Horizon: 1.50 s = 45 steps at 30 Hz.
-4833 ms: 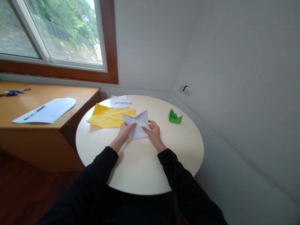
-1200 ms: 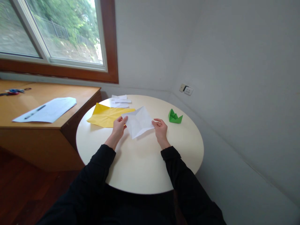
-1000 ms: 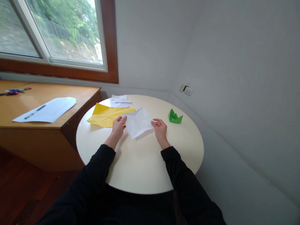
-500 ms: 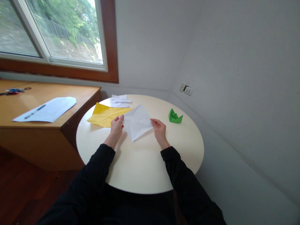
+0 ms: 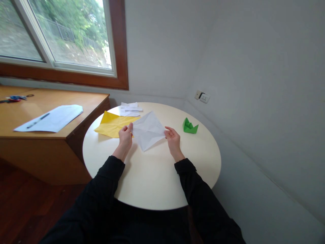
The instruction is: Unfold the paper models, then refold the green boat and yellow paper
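A creased white sheet of paper (image 5: 148,130) is held above the round table, one corner pointing towards me. My left hand (image 5: 125,135) pinches its left corner, thumb on top. At the right corner, my right hand (image 5: 173,138) grips the edge with its fingertips, the index finger slightly raised. A creased yellow sheet of paper (image 5: 110,124) lies to the left, partly behind my left hand and the white sheet. Right of my right hand stands a folded green paper boat (image 5: 189,126).
Several white paper pieces (image 5: 130,109) lie at the far edge of the round table (image 5: 152,183). On the wooden desk (image 5: 83,125) at left are white sheets (image 5: 62,117), a pen (image 5: 38,121) and scissors (image 5: 15,98). A wall socket (image 5: 204,98) is behind.
The white sheet has flattened out, its creases showing more plainly, and has shifted slightly away from me. My right index finger has lifted a little at the right corner.
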Each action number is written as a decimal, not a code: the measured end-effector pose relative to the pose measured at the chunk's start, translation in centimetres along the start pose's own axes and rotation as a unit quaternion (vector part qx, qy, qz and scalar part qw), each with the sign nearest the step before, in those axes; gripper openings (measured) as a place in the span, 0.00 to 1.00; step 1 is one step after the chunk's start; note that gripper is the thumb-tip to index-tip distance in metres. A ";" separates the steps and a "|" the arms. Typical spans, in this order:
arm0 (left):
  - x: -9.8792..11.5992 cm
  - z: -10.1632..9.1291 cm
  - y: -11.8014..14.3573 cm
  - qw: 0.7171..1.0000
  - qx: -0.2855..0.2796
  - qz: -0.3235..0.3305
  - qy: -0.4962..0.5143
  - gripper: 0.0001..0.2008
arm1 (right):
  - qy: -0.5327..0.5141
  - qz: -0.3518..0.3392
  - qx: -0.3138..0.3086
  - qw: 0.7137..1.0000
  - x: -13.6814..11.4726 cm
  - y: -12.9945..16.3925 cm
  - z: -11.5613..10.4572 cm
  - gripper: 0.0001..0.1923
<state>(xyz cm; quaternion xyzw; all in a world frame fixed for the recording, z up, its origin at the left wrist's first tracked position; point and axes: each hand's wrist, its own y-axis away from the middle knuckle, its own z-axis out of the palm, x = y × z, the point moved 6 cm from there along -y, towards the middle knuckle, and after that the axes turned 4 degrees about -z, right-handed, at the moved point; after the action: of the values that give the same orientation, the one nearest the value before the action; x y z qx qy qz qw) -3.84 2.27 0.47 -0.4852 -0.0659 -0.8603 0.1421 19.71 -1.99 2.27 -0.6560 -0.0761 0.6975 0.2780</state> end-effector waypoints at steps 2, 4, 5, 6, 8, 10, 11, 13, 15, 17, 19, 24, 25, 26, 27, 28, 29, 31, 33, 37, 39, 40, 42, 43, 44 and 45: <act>0.1 0.0 0.0 1.000 0.000 0.003 0.006 0.20 | -0.003 0.021 -0.005 1.000 0.1 0.1 0.1 0.18; 0.1 0.0 0.0 1.000 -0.001 0.003 0.011 0.20 | -0.010 0.033 -0.008 0.999 0.2 0.2 0.1 0.19; 0.1 0.0 0.0 1.000 -0.002 0.002 0.012 0.20 | -0.015 0.035 -0.008 0.999 0.3 0.2 0.1 0.20; 0.1 0.0 0.0 1.000 -0.002 0.001 0.013 0.19 | -0.017 0.034 -0.006 0.999 0.3 0.1 0.1 0.19; 0.2 0.0 0.0 1.000 -0.003 0.000 0.012 0.19 | -0.014 0.029 0.000 0.999 0.3 0.1 0.0 0.19; 0.2 0.0 0.1 1.000 -0.004 0.000 0.011 0.18 | -0.007 0.025 0.010 1.000 0.4 0.0 -0.1 0.18; 0.3 0.0 0.1 1.000 -0.004 0.001 0.010 0.18 | -0.005 0.024 0.016 1.000 0.4 0.0 -0.2 0.18; 0.4 0.0 0.2 1.000 -0.004 0.004 0.009 0.18 | -0.007 0.020 0.025 0.999 0.4 -0.1 -0.4 0.18; 0.5 0.1 0.2 1.000 -0.005 0.009 0.009 0.18 | -0.011 0.012 0.032 0.999 0.4 -0.1 -0.5 0.17; 0.6 0.1 0.2 1.000 -0.006 0.014 0.010 0.17 | -0.015 0.004 0.039 0.999 0.3 -0.1 -0.6 0.16; 0.7 0.2 0.2 1.000 -0.006 0.019 0.012 0.17 | -0.019 0.002 0.049 0.999 0.3 -0.2 -0.7 0.16; 1.0 0.2 0.2 0.999 0.000 0.035 0.015 0.18 | -0.023 0.001 0.076 0.997 0.4 -0.2 -1.1 0.16; 1.0 0.2 0.2 0.999 0.000 0.038 0.015 0.18 | -0.022 0.000 0.079 0.997 0.4 -0.2 -1.1 0.16; 1.1 0.2 0.2 0.999 0.000 0.040 0.015 0.18 | -0.021 0.000 0.082 0.996 0.4 -0.3 -1.2 0.16; 1.1 0.2 0.2 0.999 -0.001 0.042 0.015 0.18 | -0.019 0.000 0.084 0.996 0.3 -0.3 -1.2 0.16; 1.2 0.2 0.2 0.999 -0.002 0.044 0.014 0.18 | -0.018 0.000 0.085 0.996 0.3 -0.2 -1.3 0.16; 1.2 0.2 0.2 0.999 -0.004 0.045 0.013 0.18 | -0.016 0.001 0.086 0.996 0.3 -0.2 -1.3 0.15; 1.2 0.2 0.2 0.999 -0.008 0.048 0.010 0.18 | -0.020 0.003 0.090 0.996 0.4 -0.3 -1.4 0.15; 1.2 0.2 0.1 0.999 -0.011 0.049 0.007 0.18 | -0.028 0.006 0.097 0.995 0.4 -0.3 -1.4 0.15; 1.1 0.2 0.0 0.998 -0.011 0.055 -0.008 0.18 | -0.029 0.002 0.105 0.994 0.5 -0.3 -1.5 0.15; 1.3 0.2 -0.1 0.998 -0.008 0.061 -0.023 0.18 | -0.032 0.002 0.107 0.994 0.5 -0.3 -1.5 0.15; 1.4 0.2 -0.1 0.997 -0.006 0.065 -0.034 0.17 | -0.035 0.006 0.109 0.993 0.5 -0.3 -1.6 0.15; 2.0 0.1 -0.1 0.995 -0.003 0.076 -0.062 0.15 | -0.042 0.017 0.113 0.993 0.6 -0.3 -1.7 0.16; 2.4 0.0 0.0 0.993 -0.003 0.082 -0.079 0.14 | -0.045 0.023 0.116 0.992 0.7 -0.3 -1.8 0.16; 2.8 -0.1 0.0 0.991 -0.006 0.087 -0.097 0.13 | -0.049 0.028 0.119 0.991 0.7 -0.3 -1.9 0.16; 3.1 -0.2 0.1 0.989 -0.012 0.090 -0.115 0.12 | -0.052 0.033 0.122 0.991 0.8 -0.3 -2.0 0.17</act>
<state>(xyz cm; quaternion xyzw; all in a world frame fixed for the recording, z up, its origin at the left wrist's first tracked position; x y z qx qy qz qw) -5.51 1.60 3.01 -0.5867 -0.0275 -0.7831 0.2042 21.69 -1.83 1.48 -0.5818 0.0169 0.7436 0.3290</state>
